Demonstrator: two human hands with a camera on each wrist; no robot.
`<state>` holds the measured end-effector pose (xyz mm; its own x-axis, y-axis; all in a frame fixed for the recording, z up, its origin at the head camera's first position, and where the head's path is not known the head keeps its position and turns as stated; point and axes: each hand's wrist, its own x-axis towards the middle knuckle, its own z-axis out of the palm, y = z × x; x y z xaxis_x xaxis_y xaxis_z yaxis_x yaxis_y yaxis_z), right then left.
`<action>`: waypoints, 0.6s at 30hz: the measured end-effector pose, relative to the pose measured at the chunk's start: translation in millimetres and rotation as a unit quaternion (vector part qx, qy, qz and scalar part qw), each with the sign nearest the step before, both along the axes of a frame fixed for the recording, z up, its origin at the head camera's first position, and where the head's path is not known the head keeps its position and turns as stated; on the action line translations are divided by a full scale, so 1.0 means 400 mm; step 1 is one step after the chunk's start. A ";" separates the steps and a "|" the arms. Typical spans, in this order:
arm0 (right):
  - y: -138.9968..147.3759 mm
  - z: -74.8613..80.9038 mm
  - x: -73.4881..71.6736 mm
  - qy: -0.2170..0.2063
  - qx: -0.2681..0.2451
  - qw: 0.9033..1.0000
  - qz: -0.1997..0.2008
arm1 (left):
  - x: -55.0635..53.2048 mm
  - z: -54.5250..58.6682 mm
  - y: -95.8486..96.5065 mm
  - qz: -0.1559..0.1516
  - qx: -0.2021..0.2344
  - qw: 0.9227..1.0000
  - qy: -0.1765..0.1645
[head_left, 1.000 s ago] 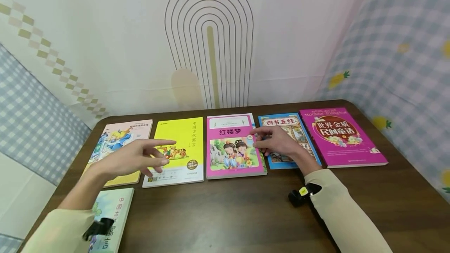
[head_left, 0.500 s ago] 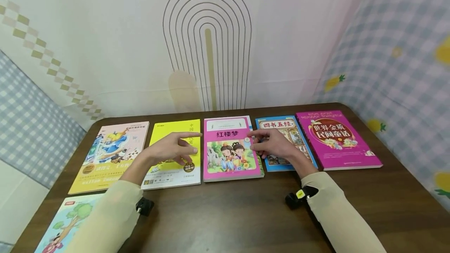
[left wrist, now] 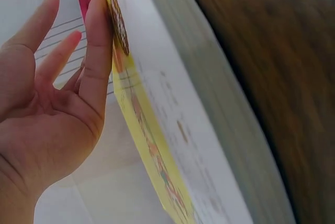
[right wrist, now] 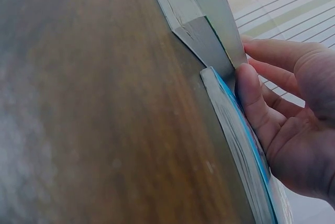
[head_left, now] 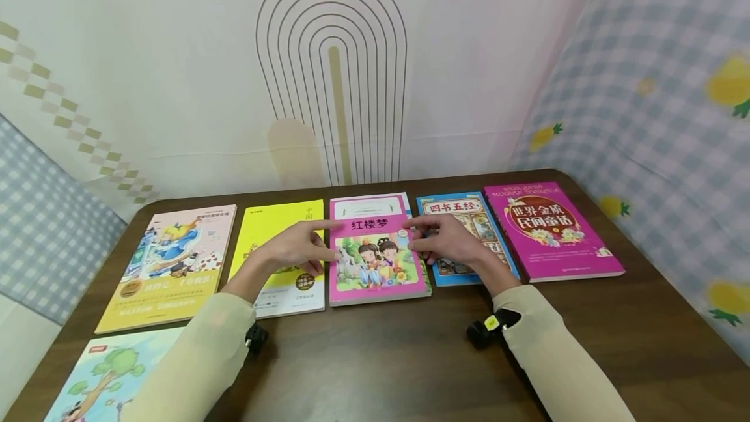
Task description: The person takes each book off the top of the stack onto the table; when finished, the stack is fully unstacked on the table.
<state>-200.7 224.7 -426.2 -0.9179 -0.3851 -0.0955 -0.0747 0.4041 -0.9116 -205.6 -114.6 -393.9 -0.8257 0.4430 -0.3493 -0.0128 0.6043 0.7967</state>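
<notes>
A pink book (head_left: 377, 272) with two cartoon children on its cover lies mid-row, on top of another book (head_left: 426, 273) that peeks out at its right. My left hand (head_left: 293, 246) is over the yellow book (head_left: 249, 233), index finger and thumb stretched to the pink book's left edge. In the left wrist view, this hand's (left wrist: 57, 109) fingers are spread. At the pink book's right edge, my right hand (head_left: 451, 239) touches with thumb and index fingertips, above the blue book (head_left: 463, 204). The right wrist view shows that hand (right wrist: 298, 124) beside the stacked books' edges (right wrist: 193, 20).
A magenta book (head_left: 562, 256) ends the row at right. At left lies a pink-and-yellow book (head_left: 170, 272), with a pale green book (head_left: 105, 376) nearer, partly under the left sleeve. The brown table (head_left: 363, 363) meets a patterned cloth (head_left: 205, 83) behind.
My left hand has moved right, from over the left books to the pink book's left edge. The right hand stays at its right edge. The view has shifted slightly.
</notes>
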 end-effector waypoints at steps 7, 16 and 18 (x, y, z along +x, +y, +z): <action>-0.007 0.000 -0.002 -0.001 0.007 1.000 -0.004 | -0.002 -0.007 0.019 0.023 -0.016 1.000 0.014; -0.006 0.003 -0.001 0.000 0.026 1.000 -0.015 | -0.003 -0.006 0.015 0.019 0.002 1.000 0.006; -0.003 0.001 -0.001 -0.002 0.027 1.000 -0.016 | -0.004 -0.006 0.017 0.014 0.005 1.000 0.003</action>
<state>-201.1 223.3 -425.8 -0.9295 -0.3493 -0.1186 -0.0573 0.4542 -0.8890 -207.0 -107.7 -396.2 -0.8403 0.4226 -0.3396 -0.0250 0.5956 0.8029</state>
